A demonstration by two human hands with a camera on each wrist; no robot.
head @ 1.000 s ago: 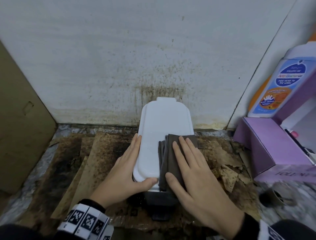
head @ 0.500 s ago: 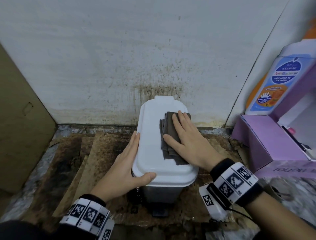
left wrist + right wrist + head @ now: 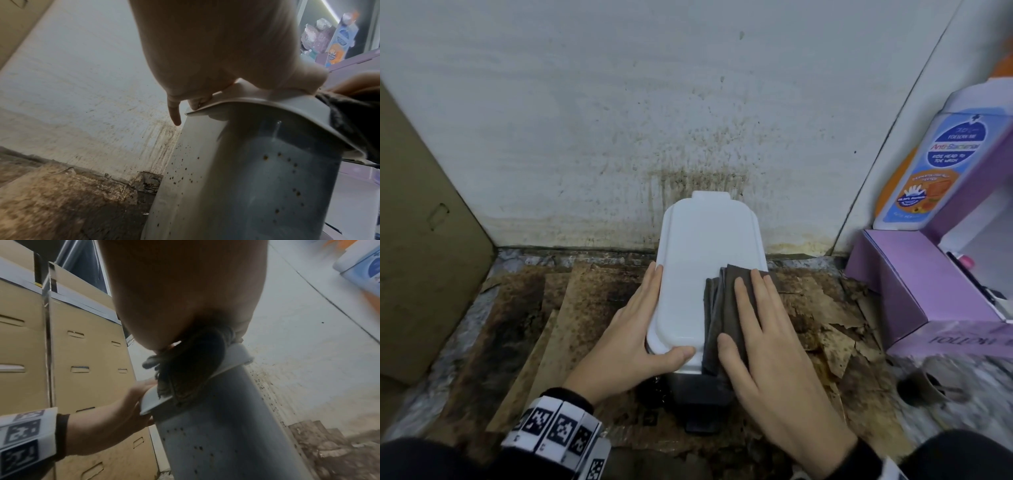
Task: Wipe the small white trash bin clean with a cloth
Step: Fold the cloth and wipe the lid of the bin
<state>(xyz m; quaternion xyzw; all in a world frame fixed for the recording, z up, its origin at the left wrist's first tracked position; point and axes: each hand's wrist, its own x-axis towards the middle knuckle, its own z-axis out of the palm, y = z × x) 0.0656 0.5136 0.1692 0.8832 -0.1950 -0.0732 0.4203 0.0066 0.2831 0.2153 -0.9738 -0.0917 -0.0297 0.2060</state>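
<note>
Right grip (image 3: 767, 346) presses cloth (image 3: 722, 308) on white bin (image 3: 702, 246); spattered wall (image 3: 688, 164), stained cardboard floor (image 3: 571, 308).

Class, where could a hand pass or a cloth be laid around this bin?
Free: bin lid, rear half, between cloth and wall; stained floor sheets between cardboard box and bin. Crowded: lid's near end, under left hand and right hand; right side, by purple box.

Stained brown cardboard sheets (image 3: 571, 308) (torn at the edges) cover the floor (image 3: 465, 329) beneath the left hand (image 3: 633, 339) and right hand (image 3: 767, 346), and the white trash bin (image 3: 709, 246) stands on them. A purple box (image 3: 907, 291) sits right of the right hand, a cardboard box (image 3: 421, 274) left of the left.
</note>
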